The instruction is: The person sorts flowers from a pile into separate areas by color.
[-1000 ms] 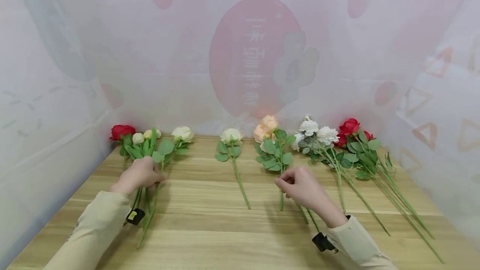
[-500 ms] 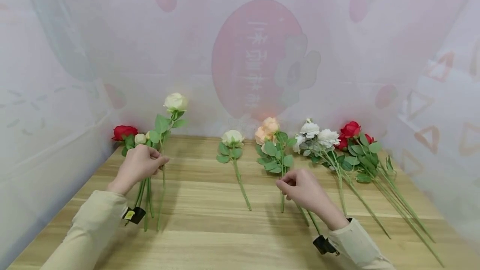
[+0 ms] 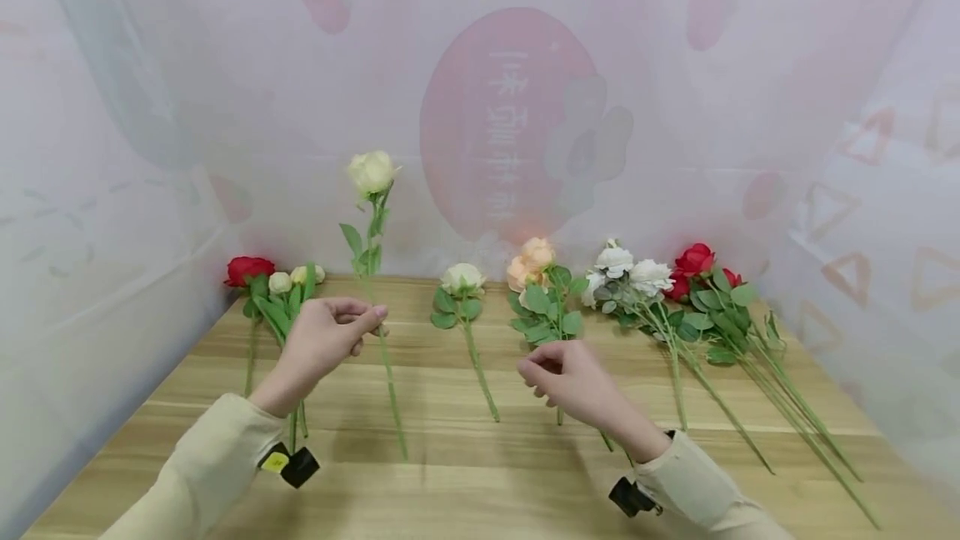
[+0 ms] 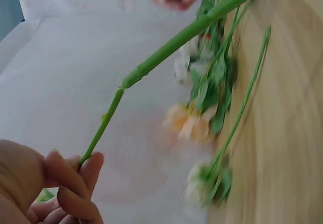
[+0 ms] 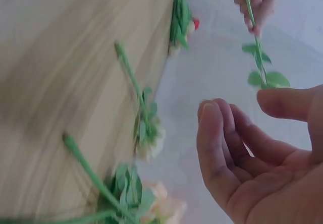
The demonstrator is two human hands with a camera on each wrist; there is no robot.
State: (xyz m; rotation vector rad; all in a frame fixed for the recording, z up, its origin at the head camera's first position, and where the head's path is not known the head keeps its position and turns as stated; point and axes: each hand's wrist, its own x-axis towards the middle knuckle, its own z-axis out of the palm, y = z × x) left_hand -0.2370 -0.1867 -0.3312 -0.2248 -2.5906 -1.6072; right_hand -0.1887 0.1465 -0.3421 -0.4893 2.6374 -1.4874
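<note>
A cream rose [image 3: 372, 173] stands nearly upright above the table. Its green stem [image 4: 171, 45] is pinched between thumb and fingers of my left hand [image 3: 322, 344], and the stem's lower end hangs below the hand. My right hand [image 3: 581, 382] hovers in front of the peach roses [image 3: 534, 265], its fingers loosely curved. The right wrist view shows a gap between thumb and fingers of that right hand [image 5: 252, 148], with nothing in it. Another cream rose [image 3: 462, 277] lies on the table between both hands.
On the wooden table [image 3: 450, 490], a red flower [image 3: 250, 271] and pale tulip-like buds [image 3: 280, 282] lie at the left. White flowers [image 3: 617, 263] and red roses [image 3: 695, 259] with long stems lie at the right. A printed cloth [image 3: 300, 107] encloses the table.
My left hand has lifted the cream rose off the table at the left, tipped it upright and carried it rightward. My right hand has shifted slightly left.
</note>
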